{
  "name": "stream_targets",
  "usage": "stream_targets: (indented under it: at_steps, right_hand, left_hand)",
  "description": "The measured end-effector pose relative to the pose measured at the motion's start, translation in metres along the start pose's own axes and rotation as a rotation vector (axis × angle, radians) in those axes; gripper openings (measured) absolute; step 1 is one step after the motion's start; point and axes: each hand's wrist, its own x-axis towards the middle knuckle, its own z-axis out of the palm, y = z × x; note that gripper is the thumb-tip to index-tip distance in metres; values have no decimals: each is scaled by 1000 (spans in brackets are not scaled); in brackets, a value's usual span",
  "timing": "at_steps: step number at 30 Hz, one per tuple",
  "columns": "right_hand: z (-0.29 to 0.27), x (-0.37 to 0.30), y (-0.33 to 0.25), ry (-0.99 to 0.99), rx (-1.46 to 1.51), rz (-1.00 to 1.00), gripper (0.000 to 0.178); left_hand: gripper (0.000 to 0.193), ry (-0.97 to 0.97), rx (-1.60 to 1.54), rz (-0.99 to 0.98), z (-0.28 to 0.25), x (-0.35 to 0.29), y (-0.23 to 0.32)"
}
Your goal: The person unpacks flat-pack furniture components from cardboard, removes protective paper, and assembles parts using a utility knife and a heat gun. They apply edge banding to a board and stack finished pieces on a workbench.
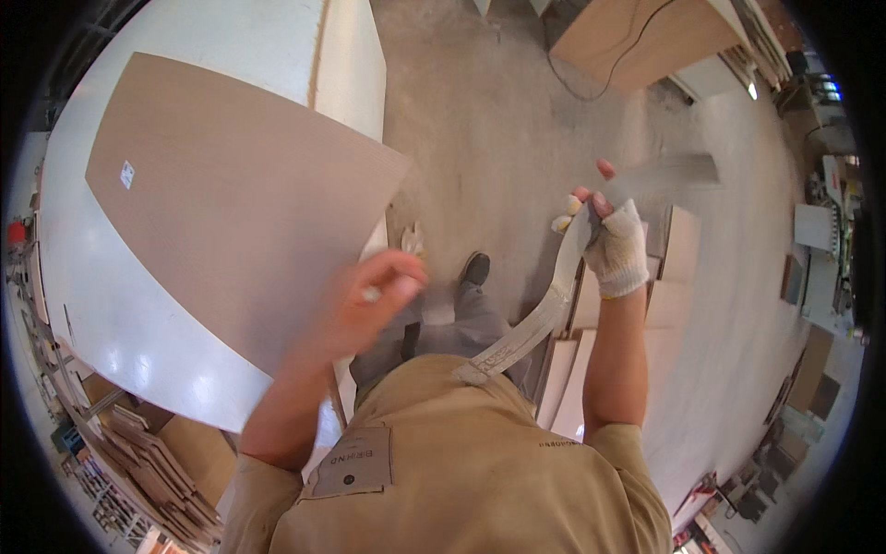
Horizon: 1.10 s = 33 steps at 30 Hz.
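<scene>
bright, even lght | hands motion-blurred | fisheye bend + dark rim

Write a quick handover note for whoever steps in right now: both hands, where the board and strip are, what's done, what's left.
Left hand: bare, blurred, at the edge of the brown board, seemingly holding nothing.
Right hand: fingerless white glove, raised, gripping a pale edging strip that hangs down toward the shirt.
The brown board lies on the white table. More cut panels stand on the floor at right.
Done: strip in hand.
Left: strip not yet on any board edge.
</scene>
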Motion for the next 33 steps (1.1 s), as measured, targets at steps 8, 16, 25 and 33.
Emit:
stream_targets:
  at_steps: [8,16,25,33]
  right_hand:
    - [-23,66,0,-12,-637,195,54]
    - [-21,-20,50,-227,-713,397,61]
    - [20,-49,63,-192,-831,62,56]
    - [44,-48,91,-106,-938,-299,44]
  left_hand:
    - [44,-304,1122,321,-88,148,63]
    - [34,-480,1235,32,-61,177,73]
    - [36,-506,1172,-18,-58,199,61]
    - [33,-638,1036,-86,-66,215,68]
